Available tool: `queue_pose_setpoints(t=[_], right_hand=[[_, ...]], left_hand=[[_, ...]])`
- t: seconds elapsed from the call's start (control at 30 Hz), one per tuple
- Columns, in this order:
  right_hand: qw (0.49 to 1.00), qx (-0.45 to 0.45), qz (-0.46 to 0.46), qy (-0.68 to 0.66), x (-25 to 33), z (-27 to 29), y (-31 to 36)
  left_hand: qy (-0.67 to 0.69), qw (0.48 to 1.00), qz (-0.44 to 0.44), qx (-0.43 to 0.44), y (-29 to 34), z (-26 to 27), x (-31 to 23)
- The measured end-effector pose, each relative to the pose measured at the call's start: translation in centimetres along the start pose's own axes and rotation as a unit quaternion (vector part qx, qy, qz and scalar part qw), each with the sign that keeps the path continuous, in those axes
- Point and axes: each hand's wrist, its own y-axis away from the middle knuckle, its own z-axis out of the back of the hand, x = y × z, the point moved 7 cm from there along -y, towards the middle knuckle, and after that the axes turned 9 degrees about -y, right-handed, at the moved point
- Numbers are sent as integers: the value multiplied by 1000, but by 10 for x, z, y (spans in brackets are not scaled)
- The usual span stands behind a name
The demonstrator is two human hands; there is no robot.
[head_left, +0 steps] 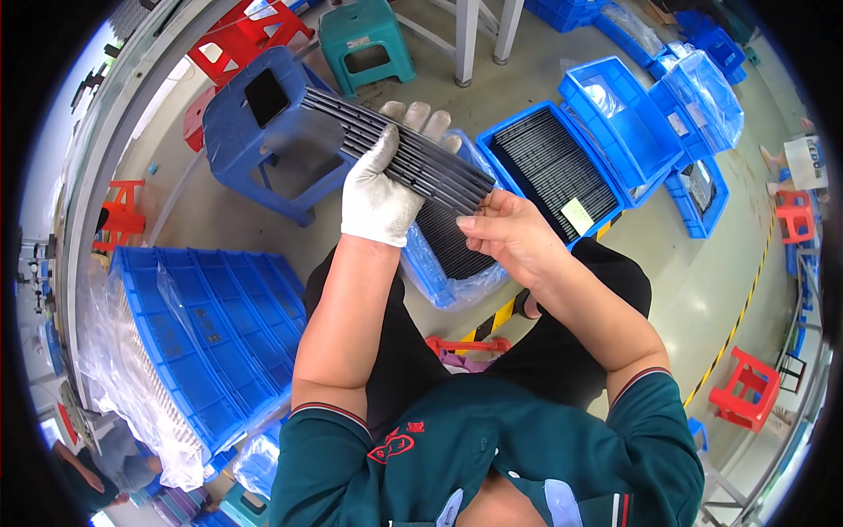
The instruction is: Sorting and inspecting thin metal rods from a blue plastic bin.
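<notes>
A bundle of several long, thin black rods (430,167) lies slanted across my left hand (379,195), which wears a white glove. Its thumb presses over the top of the rods and the fingers curl up behind them. My bare right hand (520,235) pinches the rods' near right end between thumb and fingertips. Directly below, partly hidden by my hands, a plastic-lined blue bin (432,285) holds more black rods. To its right stands another blue bin (512,186) filled with rows of black rods, with a pale yellow note (577,216) on top.
A blue stool (230,132) with a dark phone-like slab (266,97) stands far left, beside a green stool (367,39). Stacked blue crates (211,329) wrapped in plastic rise at my left. More blue bins (623,114) sit at the far right. A red stool (745,388) is right.
</notes>
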Motion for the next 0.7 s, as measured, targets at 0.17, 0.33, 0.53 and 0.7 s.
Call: queue_pose_setpoints(t=[0.17,0.33,0.53,0.7], right_hand=[[1000,-11,-2,-8,0,1,2],[1000,-9,8,-2,1,-2,3],[999,-7,27,-25,14,10,2],[997,-26,79,5,22,16,0]], left_hand=[[-7,1000,1,3,-1,0,2],[-12,1000,4,21,-2,2,2],[-19,1000,2,-3,-2,4,-5],[-26,1000,10,-7,-1,3,0]])
